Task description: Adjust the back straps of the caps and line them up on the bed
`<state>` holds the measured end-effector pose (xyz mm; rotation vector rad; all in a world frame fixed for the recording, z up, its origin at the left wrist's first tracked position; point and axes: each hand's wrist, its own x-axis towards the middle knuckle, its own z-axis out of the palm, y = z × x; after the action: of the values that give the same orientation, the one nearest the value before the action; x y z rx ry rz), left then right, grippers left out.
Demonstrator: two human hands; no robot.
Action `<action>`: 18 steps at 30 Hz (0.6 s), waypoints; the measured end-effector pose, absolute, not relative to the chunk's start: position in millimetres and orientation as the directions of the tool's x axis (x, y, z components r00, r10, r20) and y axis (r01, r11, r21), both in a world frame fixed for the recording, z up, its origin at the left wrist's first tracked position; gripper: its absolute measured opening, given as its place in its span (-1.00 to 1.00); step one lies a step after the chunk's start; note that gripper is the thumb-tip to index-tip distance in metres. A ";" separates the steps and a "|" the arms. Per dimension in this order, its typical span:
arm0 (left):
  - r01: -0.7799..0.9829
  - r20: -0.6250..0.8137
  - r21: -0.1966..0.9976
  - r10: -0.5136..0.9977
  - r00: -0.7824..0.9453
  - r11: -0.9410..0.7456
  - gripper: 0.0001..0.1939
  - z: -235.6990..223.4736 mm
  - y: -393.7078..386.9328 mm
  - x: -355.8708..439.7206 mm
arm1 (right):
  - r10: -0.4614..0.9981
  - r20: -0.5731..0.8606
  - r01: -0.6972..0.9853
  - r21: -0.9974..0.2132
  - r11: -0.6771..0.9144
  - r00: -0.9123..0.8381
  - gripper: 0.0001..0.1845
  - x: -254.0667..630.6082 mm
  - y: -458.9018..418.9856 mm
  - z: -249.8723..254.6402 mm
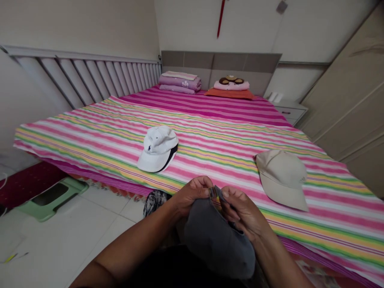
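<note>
A dark grey cap [220,236] is held low in front of me, its back strap and metal buckle [213,193] turned up. My left hand [195,193] pinches the strap at the buckle. On the other side, my right hand [243,210] grips the strap's other part and the cap's edge, some of its fingers hidden behind the fabric. Beyond my hands, a white cap [159,146] with a small dark logo rests on the striped bedspread [120,132], a dark band showing beneath it. A beige cap [282,176] lies on the bed to the right.
Folded purple bedding [180,83] and a pink and orange stack [231,90] sit by the headboard [195,60]. A white rail [99,74] runs along the left. Down on the tiled floor is a green stool [54,198]. A white nightstand [289,110] stands at right.
</note>
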<state>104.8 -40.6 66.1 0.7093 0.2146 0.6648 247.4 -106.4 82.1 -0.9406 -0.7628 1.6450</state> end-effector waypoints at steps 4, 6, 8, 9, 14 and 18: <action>-0.488 0.028 0.669 0.637 0.770 0.561 -0.76 64.8 -40.9 106.1 | 0.955 -0.208 -0.454 -0.845 -0.284 -0.210 -0.68 245.5 -106.0 79.1; -0.485 0.023 0.672 0.639 0.769 0.559 -0.77 64.2 -40.9 105.8 | 0.952 -0.219 -0.432 -0.853 -0.293 -0.213 -0.67 245.0 -106.2 79.3; -0.478 0.013 0.676 0.639 0.769 0.561 -0.77 63.8 -40.7 105.2 | 0.953 -0.231 -0.395 -0.871 -0.292 -0.195 -0.68 245.7 -106.1 80.3; -0.473 0.006 0.677 0.639 0.770 0.564 -0.77 63.7 -40.6 104.8 | 0.956 -0.232 -0.367 -0.886 -0.283 -0.177 -0.68 246.5 -105.9 81.0; -0.445 -0.034 0.685 0.635 0.772 0.577 -0.76 64.2 -40.7 103.6 | 0.985 -0.164 -0.184 -0.968 -0.171 -0.052 -0.72 252.5 -104.3 85.3; -0.441 -0.044 0.684 0.636 0.771 0.581 -0.75 64.6 -41.3 103.1 | 0.989 -0.129 -0.137 -0.981 -0.137 -0.066 -0.73 254.2 -103.2 86.2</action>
<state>103.1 -41.3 64.6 0.7081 0.2996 0.6399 254.2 -103.2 86.2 -1.1712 -1.0783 1.4128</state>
